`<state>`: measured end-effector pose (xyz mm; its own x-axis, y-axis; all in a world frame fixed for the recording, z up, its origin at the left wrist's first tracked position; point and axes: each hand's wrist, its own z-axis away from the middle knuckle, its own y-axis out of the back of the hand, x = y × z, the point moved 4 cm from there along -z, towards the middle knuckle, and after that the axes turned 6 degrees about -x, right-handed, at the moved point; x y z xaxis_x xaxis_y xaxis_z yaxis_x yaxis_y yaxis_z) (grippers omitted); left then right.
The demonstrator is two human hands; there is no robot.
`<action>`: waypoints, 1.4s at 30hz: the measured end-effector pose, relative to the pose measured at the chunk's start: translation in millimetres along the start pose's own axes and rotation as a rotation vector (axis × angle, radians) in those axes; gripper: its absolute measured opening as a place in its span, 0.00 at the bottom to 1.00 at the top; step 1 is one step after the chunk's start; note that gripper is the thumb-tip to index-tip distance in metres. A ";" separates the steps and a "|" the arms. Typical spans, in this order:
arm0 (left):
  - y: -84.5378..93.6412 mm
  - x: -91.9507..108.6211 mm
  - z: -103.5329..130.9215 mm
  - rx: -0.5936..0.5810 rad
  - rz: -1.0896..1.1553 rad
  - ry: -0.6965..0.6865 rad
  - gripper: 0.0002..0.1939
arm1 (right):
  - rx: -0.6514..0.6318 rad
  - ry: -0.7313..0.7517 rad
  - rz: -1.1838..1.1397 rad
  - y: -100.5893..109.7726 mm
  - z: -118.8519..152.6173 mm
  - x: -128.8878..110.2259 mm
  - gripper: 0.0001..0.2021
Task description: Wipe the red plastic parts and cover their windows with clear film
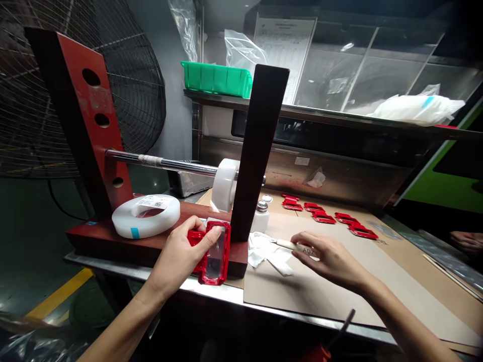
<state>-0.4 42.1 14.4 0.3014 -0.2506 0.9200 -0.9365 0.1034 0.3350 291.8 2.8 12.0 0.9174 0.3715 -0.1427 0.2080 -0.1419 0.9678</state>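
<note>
My left hand (pixel 181 254) is closed around a red plastic frame (pixel 227 256) with a clear window, its thumb pressed on the upper part. A white-handled tool (pixel 286 244) marked A07, with a thin metal tip, is gripped in my right hand (pixel 328 256). That tip points left, over a crumpled white wipe (pixel 277 261) on the table. Just behind the wipe stands a white bottle (pixel 261 220) with a metal top. Several more red frames (pixel 323 217) lie in a staggered row farther back.
On the left, a dark wooden stand (pixel 88 120) carries a metal rod (pixel 181 166) with a tape roll (pixel 223 186). Another tape roll (pixel 124 221) lies on its base. A green bin (pixel 217 79) sits on the shelf. Another person's hand (pixel 468 242) shows at far right.
</note>
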 end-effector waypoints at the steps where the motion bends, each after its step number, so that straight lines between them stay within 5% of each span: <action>1: -4.2 -0.8 -0.2 -0.036 0.026 0.011 0.24 | -0.028 -0.014 0.004 -5.3 2.3 4.9 0.08; 10: -27.0 0.3 3.2 -0.113 -0.004 -0.029 0.20 | -0.088 -0.009 0.124 -43.6 4.2 23.5 0.08; 15: -35.3 1.5 5.1 -0.152 -0.104 -0.040 0.17 | 0.018 0.037 0.135 -28.3 10.8 10.7 0.12; 21: -53.8 6.6 6.1 -0.219 -0.168 -0.053 0.15 | 0.323 0.381 0.155 4.6 18.4 -54.7 0.20; 31: -61.5 15.5 14.9 -0.255 -0.210 -0.057 0.14 | 0.250 0.400 0.441 -10.4 10.5 -73.8 0.27; 42: -63.0 12.7 17.0 -0.246 -0.079 -0.065 0.15 | 0.312 0.374 0.387 -9.8 13.6 -76.4 0.23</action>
<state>59.4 16.1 1.6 0.3524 -0.3281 0.8764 -0.8362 0.3101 0.4524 224.2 -36.7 10.7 0.7766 0.5278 0.3438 0.0250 -0.5712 0.8204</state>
